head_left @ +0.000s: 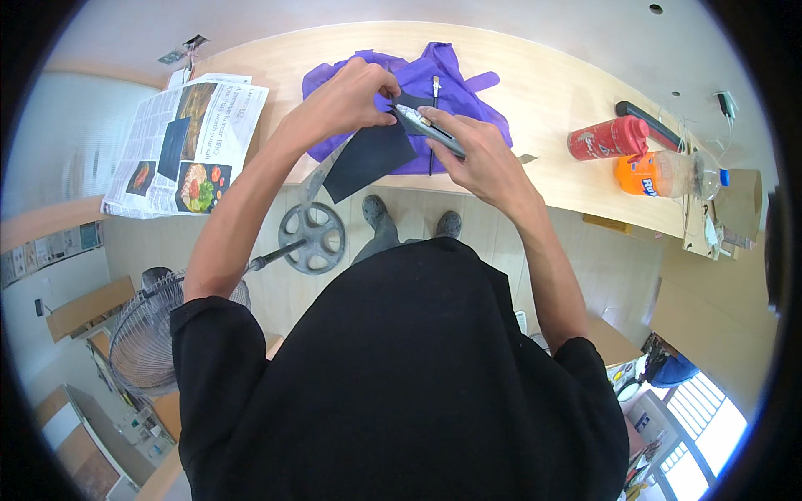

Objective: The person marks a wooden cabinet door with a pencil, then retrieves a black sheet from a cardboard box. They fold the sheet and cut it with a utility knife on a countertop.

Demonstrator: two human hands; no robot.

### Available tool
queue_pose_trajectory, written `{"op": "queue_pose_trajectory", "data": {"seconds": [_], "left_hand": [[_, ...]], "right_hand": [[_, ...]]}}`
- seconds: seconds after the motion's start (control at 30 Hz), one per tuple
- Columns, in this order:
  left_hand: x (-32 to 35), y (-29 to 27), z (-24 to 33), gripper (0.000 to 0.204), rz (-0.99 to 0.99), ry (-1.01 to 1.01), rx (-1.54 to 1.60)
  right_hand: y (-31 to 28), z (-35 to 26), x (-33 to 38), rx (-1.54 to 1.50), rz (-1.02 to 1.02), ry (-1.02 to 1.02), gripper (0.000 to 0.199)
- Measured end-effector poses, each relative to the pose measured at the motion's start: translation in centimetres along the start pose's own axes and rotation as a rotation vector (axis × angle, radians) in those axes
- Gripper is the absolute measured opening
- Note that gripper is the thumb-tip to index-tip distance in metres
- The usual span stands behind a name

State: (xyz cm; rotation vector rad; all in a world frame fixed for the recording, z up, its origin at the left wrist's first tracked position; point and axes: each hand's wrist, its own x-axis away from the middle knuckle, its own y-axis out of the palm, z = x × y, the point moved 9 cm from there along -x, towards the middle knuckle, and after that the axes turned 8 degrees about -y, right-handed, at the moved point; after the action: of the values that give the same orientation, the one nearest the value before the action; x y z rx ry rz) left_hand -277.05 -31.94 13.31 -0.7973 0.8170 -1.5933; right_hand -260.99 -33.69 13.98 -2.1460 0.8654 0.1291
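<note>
My left hand [363,96] is closed, thumb and fingers pinching the upper edge of a black sheet [372,159], which looks like leather or stiff fabric. The sheet's lower part hangs past the table's near edge. In my right hand [484,163] is a grey utility knife [436,134], its tip close to the left thumb at the sheet's edge. Exactly where the blade touches cannot be made out. Beneath both hands spreads a crumpled purple cloth [480,104]. A thin brush [435,88] lies on it, and a translucent strip [322,174] pokes out beside the sheet.
Newspaper [159,125] with a dark flat piece [173,148] covers the table's left end. At the right stand or lie a red bottle [608,138], an orange-labelled bottle [643,173] and a long black object [647,123]. A standing fan [150,334] is at floor level, left.
</note>
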Motion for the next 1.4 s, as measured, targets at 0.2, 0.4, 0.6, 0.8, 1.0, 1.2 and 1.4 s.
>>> {"op": "queue_pose_trajectory", "data": {"seconds": [0.2, 0.4, 0.6, 0.8, 1.0, 1.2, 1.4], "left_hand": [[-0.5, 0.3, -0.9, 0.037, 0.030, 0.015, 0.005], [-0.6, -1.3, 0.0, 0.037, 0.057, 0.062, -0.154], [-1.2, -4.6, 0.6, 0.038, 0.055, 0.022, -0.203], [-1.3, -1.9, -1.1, 0.039, -0.082, -0.061, -0.142], [-1.9, -1.0, -2.2, 0.043, -0.084, -0.075, -0.128], [-2.1, -0.3, -2.7, 0.045, -0.106, -0.054, -0.036], [-2.1, -0.1, -1.5, 0.045, -0.070, 0.001, -0.077]], "right_hand": [[0.5, 0.5, 0.2, 0.015, 0.026, -0.007, 0.040], [0.3, -0.1, -0.7, -0.003, 0.047, 0.011, 0.039], [-1.2, -1.7, -2.4, -0.038, 0.149, -0.066, 0.040], [1.6, 0.7, -1.6, -0.049, 0.035, 0.017, 0.041], [2.2, 1.3, -1.1, 0.018, 0.058, 0.019, 0.042], [2.8, 1.6, -0.2, -0.018, 0.092, 0.071, 0.043], [3.0, 1.7, -0.8, 0.035, 0.078, 0.070, 0.045]]}}
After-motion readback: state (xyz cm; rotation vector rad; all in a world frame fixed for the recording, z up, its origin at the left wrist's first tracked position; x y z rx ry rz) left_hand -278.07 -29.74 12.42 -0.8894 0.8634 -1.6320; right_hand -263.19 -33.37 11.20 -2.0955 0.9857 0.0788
